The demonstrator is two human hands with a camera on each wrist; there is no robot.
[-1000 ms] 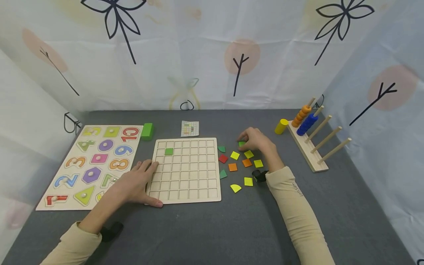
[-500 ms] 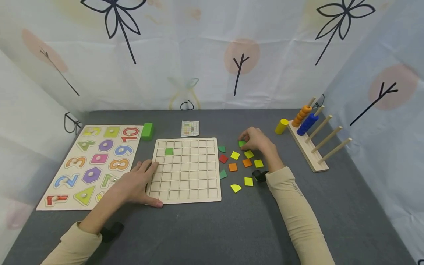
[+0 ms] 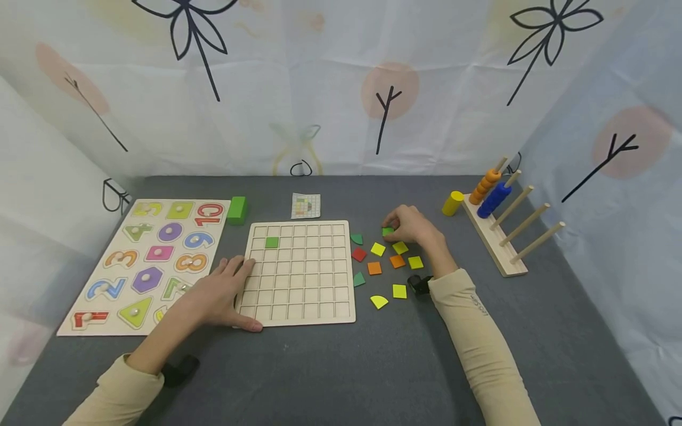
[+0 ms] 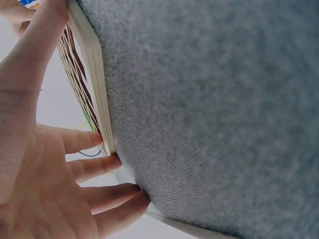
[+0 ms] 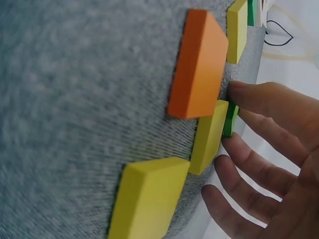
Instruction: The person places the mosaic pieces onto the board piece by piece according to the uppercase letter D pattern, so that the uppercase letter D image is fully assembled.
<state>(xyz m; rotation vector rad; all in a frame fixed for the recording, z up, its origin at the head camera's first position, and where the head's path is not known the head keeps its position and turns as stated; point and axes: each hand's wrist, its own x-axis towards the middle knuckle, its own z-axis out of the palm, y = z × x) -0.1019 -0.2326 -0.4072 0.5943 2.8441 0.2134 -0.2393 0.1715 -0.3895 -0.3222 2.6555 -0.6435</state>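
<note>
A wooden grid board [image 3: 301, 284] lies in the middle of the table, with one green square tile [image 3: 272, 242] in its upper-left part. My left hand [image 3: 217, 296] rests against the board's left edge, thumb at the near corner and fingers extended; the left wrist view shows fingertips touching the edge and the cloth. To the right of the board, my right hand [image 3: 412, 228] pinches another green tile [image 5: 231, 119] between thumb and fingers, low at the table. Close by lie yellow tiles [image 3: 415, 262], orange tiles [image 3: 375, 268], a red tile [image 3: 359, 254] and green curved-edge pieces [image 3: 359, 279].
A number-and-shape puzzle board [image 3: 114, 236] lies at the left, beside a green block [image 3: 237, 210]. A small printed card [image 3: 306, 206] lies behind the grid. At the right stand a yellow cylinder [image 3: 453, 203] and a peg rack [image 3: 495, 239] with orange and blue beads.
Almost nothing differs. My right hand stays at the green tile, which shifts very slightly. The left hand keeps its place on the board.
</note>
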